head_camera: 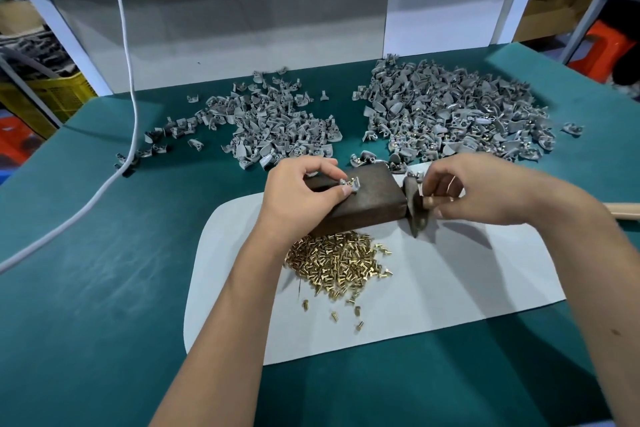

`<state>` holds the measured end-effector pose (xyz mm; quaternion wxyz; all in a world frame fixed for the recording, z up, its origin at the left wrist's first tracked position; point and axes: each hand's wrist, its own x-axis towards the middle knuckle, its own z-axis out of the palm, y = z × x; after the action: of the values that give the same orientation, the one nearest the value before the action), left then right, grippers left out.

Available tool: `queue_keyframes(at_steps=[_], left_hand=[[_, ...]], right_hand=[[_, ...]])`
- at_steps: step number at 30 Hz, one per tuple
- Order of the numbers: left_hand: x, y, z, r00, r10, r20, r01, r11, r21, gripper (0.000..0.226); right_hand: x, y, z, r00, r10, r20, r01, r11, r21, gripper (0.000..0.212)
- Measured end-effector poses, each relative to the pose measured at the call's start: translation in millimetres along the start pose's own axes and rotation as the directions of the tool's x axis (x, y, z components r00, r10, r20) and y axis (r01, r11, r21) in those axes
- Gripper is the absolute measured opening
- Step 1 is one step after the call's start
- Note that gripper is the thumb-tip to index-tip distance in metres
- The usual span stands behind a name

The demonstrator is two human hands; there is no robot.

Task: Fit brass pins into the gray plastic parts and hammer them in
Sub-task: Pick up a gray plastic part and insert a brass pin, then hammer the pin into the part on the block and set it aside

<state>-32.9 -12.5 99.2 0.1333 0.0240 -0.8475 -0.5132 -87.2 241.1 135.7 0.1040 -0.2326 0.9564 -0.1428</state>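
Nearest me, I am seeing a heap of small brass pins (337, 262) lying on a white sheet (450, 288). Beyond it, my left hand (298, 194) is pinching a small gray plastic part (350, 184) against a dark wooden block (363, 199), while my right hand (481, 187) is gripping a hammer (417, 208) near its head. Farther back, two piles of gray parts (450, 107) are sitting on the green table (104, 288).

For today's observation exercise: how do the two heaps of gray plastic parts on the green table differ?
The left heap is smaller, flatter and trails loose parts toward the white cable; the right heap is larger and denser. Brass glints show among the right heap's parts, none plainly in the left heap. Both lie beyond the dark block and hold the same gray shapes.
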Motion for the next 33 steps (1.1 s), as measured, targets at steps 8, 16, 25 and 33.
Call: queue_keyframes(at_steps=[8,16,25,33], left_hand=[[-0.2,0.4,-1.4,1.0,0.011,0.018,-0.01,1.0,-0.006,0.012],[0.6,-0.5,0.6,0.999,-0.016,0.032,0.016,1.0,-0.015,0.01],[-0.3,2.1,1.7,0.999,-0.038,0.031,0.038,0.999,-0.024,0.011],[-0.4,3.1,2.9,0.988,0.151,0.003,-0.151,0.988,0.038,0.016]], right_hand=[[2.0,1.4,6.0,1.0,-0.024,-0.009,0.023,0.993,-0.116,0.016],[-3.1,-5.4,-10.7,0.983,-0.039,-0.177,0.065,0.988,0.142,0.012],[7.4,-45.8,-5.5,0.939,-0.05,-0.342,0.125,0.971,0.202,0.02],[10.2,-32.8,2.1,0.93,0.016,-0.366,0.068,0.974,0.215,0.005]])
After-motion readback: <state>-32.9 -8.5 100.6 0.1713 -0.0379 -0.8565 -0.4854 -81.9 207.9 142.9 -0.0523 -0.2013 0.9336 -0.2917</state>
